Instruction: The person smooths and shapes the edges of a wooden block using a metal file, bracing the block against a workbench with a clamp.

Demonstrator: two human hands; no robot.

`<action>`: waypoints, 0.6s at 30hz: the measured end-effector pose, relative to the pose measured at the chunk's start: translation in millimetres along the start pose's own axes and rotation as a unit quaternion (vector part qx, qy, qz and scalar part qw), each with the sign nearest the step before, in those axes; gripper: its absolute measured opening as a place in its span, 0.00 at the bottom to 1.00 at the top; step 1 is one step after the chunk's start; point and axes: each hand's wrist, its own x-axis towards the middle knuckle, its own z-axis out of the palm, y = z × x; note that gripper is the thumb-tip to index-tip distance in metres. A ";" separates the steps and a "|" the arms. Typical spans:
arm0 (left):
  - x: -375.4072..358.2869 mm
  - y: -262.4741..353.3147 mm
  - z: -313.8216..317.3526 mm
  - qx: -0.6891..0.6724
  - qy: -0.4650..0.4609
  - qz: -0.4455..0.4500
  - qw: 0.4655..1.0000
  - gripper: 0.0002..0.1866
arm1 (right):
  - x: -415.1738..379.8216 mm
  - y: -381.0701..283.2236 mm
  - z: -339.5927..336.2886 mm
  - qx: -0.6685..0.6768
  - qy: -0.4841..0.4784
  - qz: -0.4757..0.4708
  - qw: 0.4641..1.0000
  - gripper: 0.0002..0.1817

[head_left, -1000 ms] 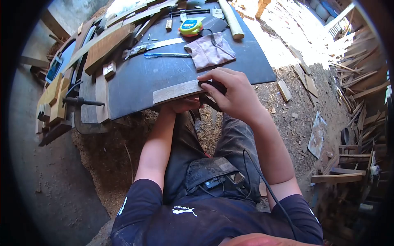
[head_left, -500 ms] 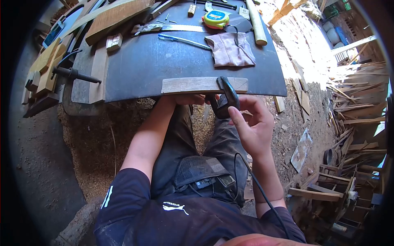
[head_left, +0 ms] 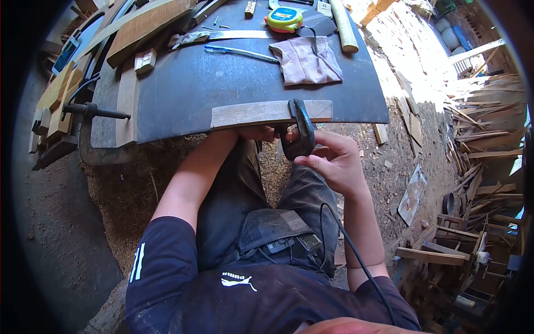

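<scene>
A dark C-clamp (head_left: 303, 129) straddles the near edge of the dark tabletop (head_left: 183, 89), its upper end over a slightly curved wooden strip (head_left: 250, 114) that lies along that edge. My right hand (head_left: 336, 158) grips the outer bend of the clamp between thumb and fingers. Just below the tabletop edge, my left hand (head_left: 257, 133) has its fingers curled at the clamp's lower screw end; the edge partly hides this hand.
On the tabletop lie a pinkish cloth (head_left: 307, 61), a pen (head_left: 239, 52), a metal ruler (head_left: 242, 34), a tape measure (head_left: 283, 19), several screws and a wooden handle (head_left: 344, 28). Another large clamp (head_left: 97, 111) holds a board at the left. Wood scraps (head_left: 489, 139) are piled at right.
The clamp stands more upright in view, and my right hand has shifted slightly left and up with it. The tabletop and its things appear a little further left and up.
</scene>
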 end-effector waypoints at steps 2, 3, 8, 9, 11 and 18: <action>1.4 1.0 0.4 0.021 0.006 0.005 1.000 0.28 | 3.2 -2.3 -1.3 -0.070 -0.013 -0.047 0.996 0.20; 0.1 1.2 2.0 0.034 0.012 0.007 0.999 0.28 | 6.2 -5.1 -4.1 -0.141 -0.021 -0.093 0.985 0.20; 7.3 1.4 -1.0 0.100 0.026 0.026 0.994 0.27 | 11.8 -3.2 -2.9 -0.139 -0.062 -0.091 0.984 0.20; 7.8 1.7 -0.8 0.115 0.030 0.030 0.992 0.27 | 13.8 -2.4 -1.2 -0.121 -0.080 -0.082 0.986 0.20; 8.6 2.0 -1.0 0.145 0.037 0.039 0.988 0.27 | 17.6 0.4 -1.1 -0.075 -0.112 -0.069 0.988 0.21; 1.7 5.8 4.5 0.261 0.060 0.090 0.959 0.27 | 25.9 21.5 3.5 0.149 -0.175 0.009 0.973 0.10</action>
